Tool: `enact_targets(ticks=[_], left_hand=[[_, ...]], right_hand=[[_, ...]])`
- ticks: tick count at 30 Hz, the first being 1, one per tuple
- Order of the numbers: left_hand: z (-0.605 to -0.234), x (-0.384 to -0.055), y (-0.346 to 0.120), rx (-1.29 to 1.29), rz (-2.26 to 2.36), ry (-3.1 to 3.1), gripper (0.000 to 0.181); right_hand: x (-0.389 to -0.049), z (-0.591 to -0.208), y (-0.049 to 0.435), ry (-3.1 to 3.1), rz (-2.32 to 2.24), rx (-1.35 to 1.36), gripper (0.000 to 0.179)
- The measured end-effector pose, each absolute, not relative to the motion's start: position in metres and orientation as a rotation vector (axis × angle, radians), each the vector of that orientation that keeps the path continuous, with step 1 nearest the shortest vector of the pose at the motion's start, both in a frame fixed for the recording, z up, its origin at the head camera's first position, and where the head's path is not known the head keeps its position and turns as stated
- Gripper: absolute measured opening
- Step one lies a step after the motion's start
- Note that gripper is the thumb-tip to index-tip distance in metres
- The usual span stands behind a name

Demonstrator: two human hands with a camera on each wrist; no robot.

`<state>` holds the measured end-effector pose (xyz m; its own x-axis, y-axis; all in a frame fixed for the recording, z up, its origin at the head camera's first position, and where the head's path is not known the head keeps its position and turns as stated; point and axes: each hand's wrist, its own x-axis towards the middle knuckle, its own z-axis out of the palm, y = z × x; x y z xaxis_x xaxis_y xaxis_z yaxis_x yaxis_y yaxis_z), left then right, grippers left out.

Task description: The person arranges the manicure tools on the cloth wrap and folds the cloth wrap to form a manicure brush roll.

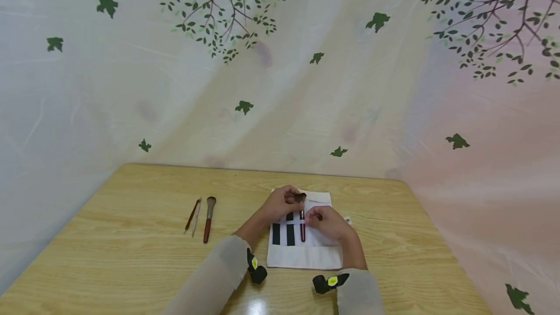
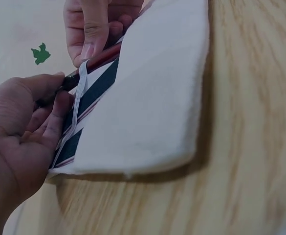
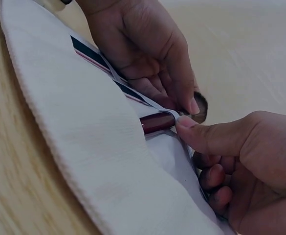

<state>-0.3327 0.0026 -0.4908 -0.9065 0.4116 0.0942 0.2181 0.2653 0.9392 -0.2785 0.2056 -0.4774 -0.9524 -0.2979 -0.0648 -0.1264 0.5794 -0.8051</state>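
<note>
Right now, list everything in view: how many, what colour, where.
Table: one, light wood, below
Backdrop: one, pale with green leaves, behind
Pouch: one, white, dark-striped, on the table
Elastic band: one, white, across the pouch
Tucked brush: one, dark red handle, under the elastic band
Loose brush: one, reddish-brown handle, left of pouch
Thin tools: two, dark red and silvery, further left
Small piece: one, whitish, right of pouch
Wrist cameras: two, black, at the wrists
Sleeves: two, beige, on forearms
Left grip: one, pinching tucked brush
Right grip: one, holding elastic band
</note>
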Motion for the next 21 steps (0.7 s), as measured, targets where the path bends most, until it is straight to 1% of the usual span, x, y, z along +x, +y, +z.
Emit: enact_targets(ticks=[4,7,13,17,21], left_hand=[[-0.4912,-0.3337,0.0009,0.615,1.706,2.309,0.044],[-0.4909,-0.3341,-0.0011,0.697,1.635,2.306,0.045],[-0.4917,-0.3355,-0.0046,0.882,1.508,2.306,0.031],[-0.4929,-0.336,-0.0046,0.917,1.498,2.298,0.024],[-0.4945,-0.3365,-0.0044,0.916,1.506,2.292,0.022]], right_hand=[[-0.2768,-0.4768,0.2062,2.621,-1.315,-0.348,0.013],[-0.2764,-0.4766,0.2057,2.623,-1.305,-0.351,0.012],[-0.277,-0.4769,0.2053,2.616,-1.299,-0.352,0.012],[-0.277,-0.4782,0.2061,2.63,-1.291,-0.371,0.011],[-0.2777,-0.4785,0.2061,2.631,-1.289,-0.376,0.011]])
